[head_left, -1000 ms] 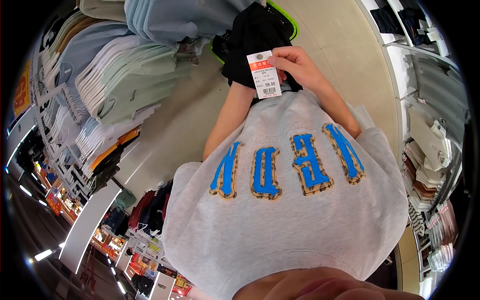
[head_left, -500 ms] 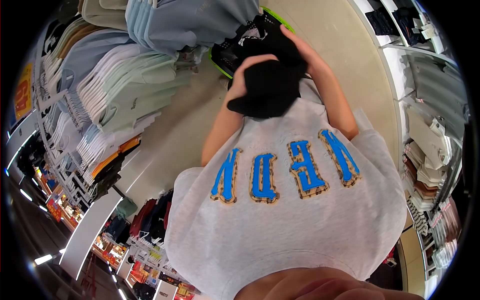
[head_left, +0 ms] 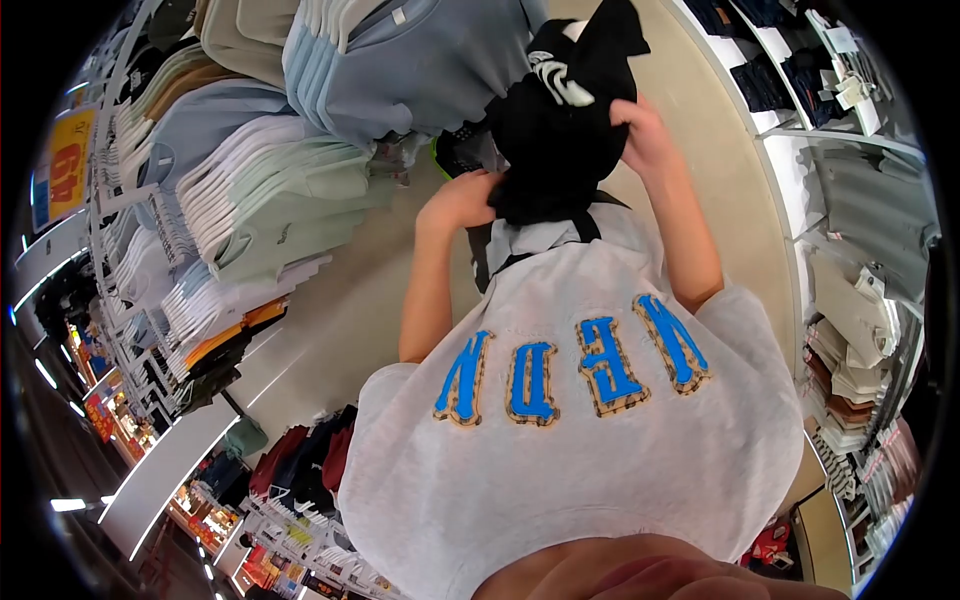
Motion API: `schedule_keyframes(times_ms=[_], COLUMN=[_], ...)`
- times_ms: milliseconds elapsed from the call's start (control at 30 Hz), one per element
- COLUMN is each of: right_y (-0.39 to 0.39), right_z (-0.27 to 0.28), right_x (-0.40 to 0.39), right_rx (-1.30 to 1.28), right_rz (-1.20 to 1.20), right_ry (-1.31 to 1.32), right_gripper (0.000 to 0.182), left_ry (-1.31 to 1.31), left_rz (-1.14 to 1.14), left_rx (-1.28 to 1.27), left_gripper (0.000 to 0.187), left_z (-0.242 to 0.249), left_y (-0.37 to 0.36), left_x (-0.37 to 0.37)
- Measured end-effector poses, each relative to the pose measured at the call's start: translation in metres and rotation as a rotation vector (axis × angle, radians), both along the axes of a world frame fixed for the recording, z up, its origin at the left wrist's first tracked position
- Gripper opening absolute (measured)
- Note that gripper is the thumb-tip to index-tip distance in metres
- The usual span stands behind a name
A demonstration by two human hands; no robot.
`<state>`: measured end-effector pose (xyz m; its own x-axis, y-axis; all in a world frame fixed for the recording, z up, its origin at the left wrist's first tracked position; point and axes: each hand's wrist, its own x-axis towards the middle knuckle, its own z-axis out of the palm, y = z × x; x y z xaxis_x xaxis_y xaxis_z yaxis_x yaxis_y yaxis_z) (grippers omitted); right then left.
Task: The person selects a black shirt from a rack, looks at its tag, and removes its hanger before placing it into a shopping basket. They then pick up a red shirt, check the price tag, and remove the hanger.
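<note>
A black garment point(head_left: 560, 135) with a white print hangs bunched between my two hands, in front of my grey T-shirt point(head_left: 570, 470) with blue letters. My left hand point(head_left: 462, 200) grips its lower left edge, fingers partly hidden behind the cloth. On the other side, my right hand point(head_left: 645, 135) is closed on its right edge. The garment's kind cannot be told from its folds. Behind it, a black basket point(head_left: 462, 150) with a green rim shows only in part.
On the left stands a rack of hanging shirts point(head_left: 290, 200) in pale green, white and blue. A yellow price sign point(head_left: 68, 165) is at far left. Shelves on the right hold folded clothes point(head_left: 850, 340) and grey garments point(head_left: 880, 190). Pale floor point(head_left: 720, 170) lies between.
The black garment has been lifted and opened out, showing more of its white print. My hands have moved apart to its two sides. It now hides most of the basket.
</note>
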<state>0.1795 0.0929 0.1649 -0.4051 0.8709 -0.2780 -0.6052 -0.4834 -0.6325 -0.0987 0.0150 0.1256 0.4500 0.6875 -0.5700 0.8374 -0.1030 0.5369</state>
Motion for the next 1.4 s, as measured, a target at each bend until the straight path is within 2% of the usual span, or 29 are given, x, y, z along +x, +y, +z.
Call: schedule_keyframes(times_ms=[67,133,167,200,267,300,367,400,467,500,533,567,600,667,700,733,767,800,833,867,933,967,1033,1100,1200,1300,1367,1400], right_y=[-0.012,-0.021,-0.031,-0.033,-0.049,-0.050,-0.051,-0.050,-0.032,-0.032,-0.032,-0.032,-0.031,-0.033,-0.036,-0.040,-0.046,-0.053,-0.057,-0.056,-0.049,-0.041,-0.030,-0.027,-0.028,-0.024,-0.025,-0.027], right_z=[-0.004,-0.023,-0.024,-0.033,-0.001,0.007,0.019,0.024,0.064,0.060,0.059,0.060,0.058,0.044,0.034,0.025,0.018,0.016,0.014,0.012,0.012,0.015,0.028,0.034,0.037,0.029,0.026,0.026], right_x=[0.003,0.013,0.015,0.023,0.017,0.016,0.018,0.016,0.000,-0.007,-0.005,0.001,0.007,0.022,0.032,0.038,0.043,0.046,0.048,0.052,0.055,0.057,0.052,0.052,0.055,0.068,0.085,0.092], right_rx=[0.026,0.043,0.013,0.033,-0.021,-0.021,0.312,0.635,0.631,0.786,0.781,0.793,0.805,0.810,0.805,0.798,0.789,0.686,0.580,0.572,0.602,0.650,0.717,0.786,0.724,0.793,0.754,0.753], right_rz=[0.040,0.106,0.099,0.209,0.261,0.265,0.736,0.854,1.153,1.123,1.123,1.067,1.010,0.853,0.749,0.648,0.653,0.483,0.315,0.322,0.248,0.352,0.393,0.436,0.481,0.531,0.588,0.589], right_ry=[0.018,0.072,0.098,0.058,-0.361,-0.361,-0.313,-0.418,0.077,0.249,0.251,0.287,0.321,0.382,0.412,0.441,0.444,0.415,0.381,0.383,0.282,0.340,0.346,0.354,0.233,0.188,-0.051,-0.052], right_gripper=[0.048,0.049,0.048,0.049,0.045,0.045,0.035,0.027,0.019,0.012,0.012,0.013,0.016,0.023,0.023,0.022,0.022,0.021,0.020,0.020,0.021,0.020,0.021,0.021,0.022,0.019,0.024,0.024], left_ry=[0.069,-0.278,-0.265,-0.266,-0.467,-0.466,-0.782,-0.830,-0.958,-0.855,-0.751,-0.762,-0.762,-0.609,-0.678,-0.680,-0.628,-0.577,-0.574,-0.679,-0.810,-0.889,-1.067,-1.101,-1.137,-1.233,-1.260,-1.261], left_rz=[-0.021,0.308,0.362,0.363,0.485,0.489,0.556,0.548,0.488,0.402,0.317,0.377,0.377,0.170,0.260,0.265,0.214,0.166,0.197,0.333,0.440,0.488,0.593,0.616,0.635,0.699,0.663,0.664], left_rx=[-0.055,0.053,0.168,0.170,0.437,0.437,0.279,0.156,-0.046,-0.088,-0.130,-0.303,-0.308,-0.604,-0.589,-0.595,-0.549,-0.501,-0.367,-0.267,-0.097,-0.075,-0.029,0.029,0.100,0.074,0.076,0.075], left_gripper=[0.049,0.042,0.040,0.040,0.050,0.050,0.058,0.063,0.064,0.065,0.066,0.060,0.060,0.047,0.042,0.042,0.037,0.033,0.021,0.014,0.015,0.017,0.020,0.020,0.021,0.022,0.023,0.023], left_z=[0.012,0.020,0.026,0.032,0.031,0.021,-0.010,-0.027,-0.071,-0.083,-0.097,-0.110,-0.109,-0.106,-0.087,-0.092,-0.098,-0.102,-0.047,-0.072,-0.067,-0.062,-0.043,-0.027,-0.012,0.003,0.013,0.020], left_y=[0.010,0.021,0.028,0.036,0.053,0.059,0.068,0.070,0.065,0.061,0.054,0.044,0.042,0.034,0.027,0.025,0.026,0.025,0.031,0.026,0.037,0.042,0.051,0.057,0.060,0.059,0.058,0.057], left_x=[-0.018,-0.021,-0.019,-0.012,0.001,0.008,0.024,0.030,0.044,0.046,0.047,0.049,0.047,0.038,0.038,0.032,0.024,0.018,0.022,0.017,0.008,0.003,0.002,0.005,0.005,0.011,0.014,0.016])
